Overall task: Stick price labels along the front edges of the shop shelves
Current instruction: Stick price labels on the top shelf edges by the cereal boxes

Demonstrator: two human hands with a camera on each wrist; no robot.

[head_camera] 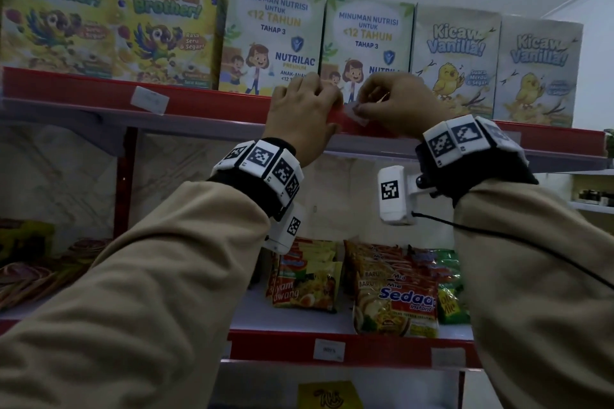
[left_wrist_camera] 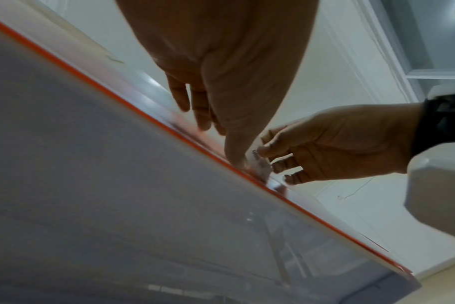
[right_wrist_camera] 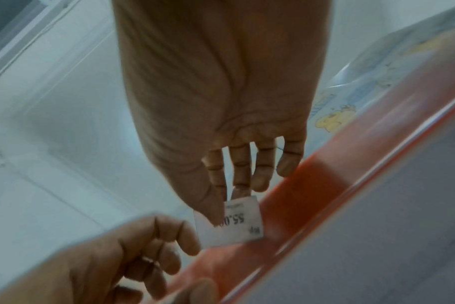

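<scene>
A small white price label (head_camera: 357, 114) printed "55.0" hangs at the red front strip (head_camera: 216, 103) of the top shelf, below the Nutrilac boxes. My right hand (head_camera: 368, 103) pinches it between thumb and forefinger; the right wrist view shows the label (right_wrist_camera: 237, 226) tilted, its far end near the strip (right_wrist_camera: 312, 189). Just left of it, my left hand (head_camera: 319, 103) holds the strip, fingers curled at its top. In the left wrist view its thumb (left_wrist_camera: 234, 152) presses the lower edge beside the label (left_wrist_camera: 259, 162). The label's back is hidden.
Another white label (head_camera: 149, 100) sits on the same strip to the left. Nutrilac boxes (head_camera: 272, 33) and Kicaw Vanilla boxes (head_camera: 455, 53) stand close behind the edge. The lower shelf holds noodle packs (head_camera: 392, 292), and its red edge carries two labels (head_camera: 329, 349).
</scene>
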